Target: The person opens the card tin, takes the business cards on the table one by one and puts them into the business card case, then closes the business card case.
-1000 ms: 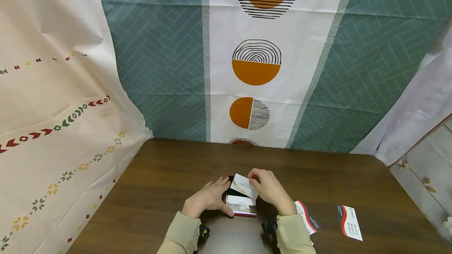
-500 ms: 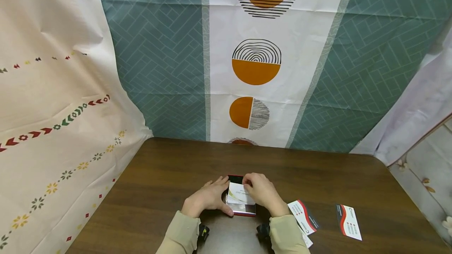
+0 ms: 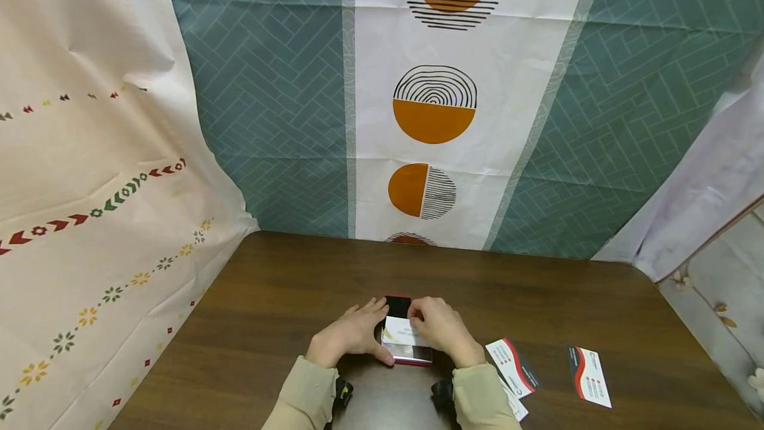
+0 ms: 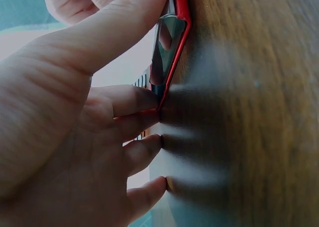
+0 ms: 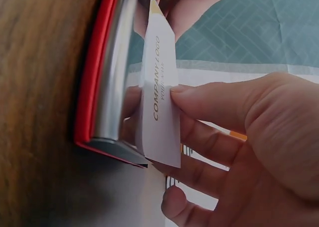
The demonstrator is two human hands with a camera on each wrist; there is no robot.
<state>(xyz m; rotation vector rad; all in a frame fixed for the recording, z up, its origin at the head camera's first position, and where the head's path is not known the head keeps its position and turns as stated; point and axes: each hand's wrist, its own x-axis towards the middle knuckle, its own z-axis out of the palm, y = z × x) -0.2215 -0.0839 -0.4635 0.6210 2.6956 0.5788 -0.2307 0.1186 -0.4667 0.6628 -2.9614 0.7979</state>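
A red-edged business card case (image 3: 398, 306) with a black lining and a shiny metal holder lies open on the table. My left hand (image 3: 351, 335) holds it from the left, thumb at its near corner and fingers along the side. Between the thumb and fingers of my right hand (image 3: 443, 332) is a white business card (image 3: 401, 330). In the right wrist view this card (image 5: 162, 119), printed COMPANY LOGO, stands tilted, its lower edge at the metal holder (image 5: 114, 72). Whether it is inside the holder cannot be told. The left wrist view shows the red edge (image 4: 183, 17) near the thumb.
To the right of my right sleeve lies a white business card with a red and dark wave (image 3: 510, 367), overlapping another card (image 3: 516, 405). A similar single card (image 3: 593, 377) lies farther right. Patterned cloths (image 3: 268, 118) hang behind and beside the brown table (image 3: 286, 277).
My right hand has brought the card down and toward me, from slanted above the case to level over the metal holder. My left hand has stayed at the case.
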